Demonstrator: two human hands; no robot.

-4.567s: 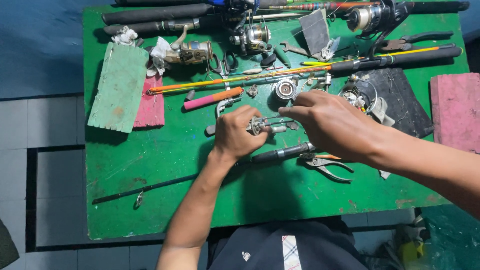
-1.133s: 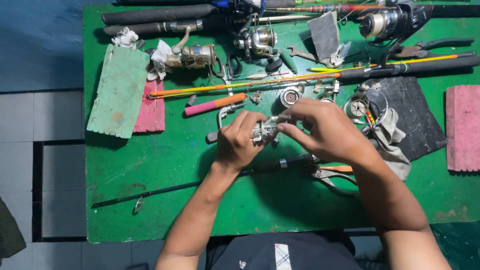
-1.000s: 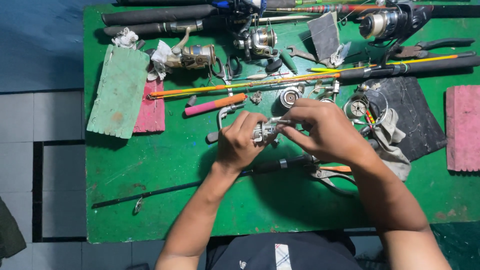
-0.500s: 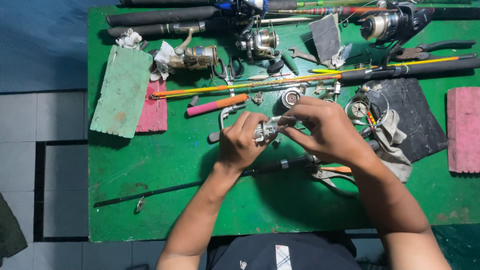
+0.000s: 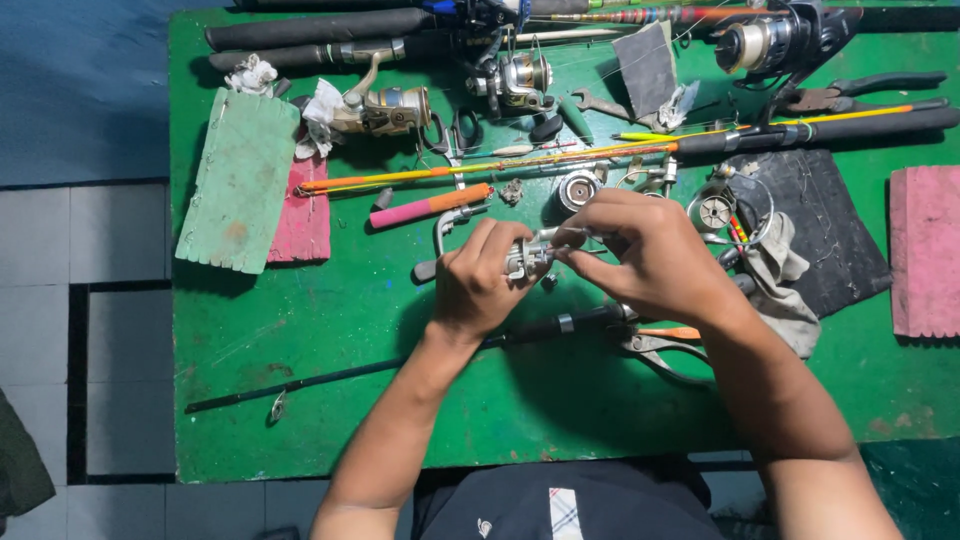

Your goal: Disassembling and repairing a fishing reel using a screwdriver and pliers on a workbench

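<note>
1. Far left of the green table (image 5: 330,400): a pale green foam block (image 5: 240,180) sits overlapping a pink one (image 5: 300,215), pushed off to the side, I'd guess so the middle is free to work in.
2. Below that, a thin black rod (image 5: 330,378) lies slanted across the bare part of the table, running in under the hands.
3. Left hand (image 5: 478,285) is curled tight around the body of a small silver reel (image 5: 527,258), held just above the table. Looks like it's acting as the vise here.
4. Right hand (image 5: 645,255) comes in from the other side, fingertips pinched on the reel's end. Probably the fiddly bit, so it gets the finer grip.
5. Loose spool (image 5: 577,190) sits just behind the hands.
6. Right side: pliers (image 5: 660,345) by the right wrist, dark cloth (image 5: 820,230) further over, both within easy grabbing range.
</note>
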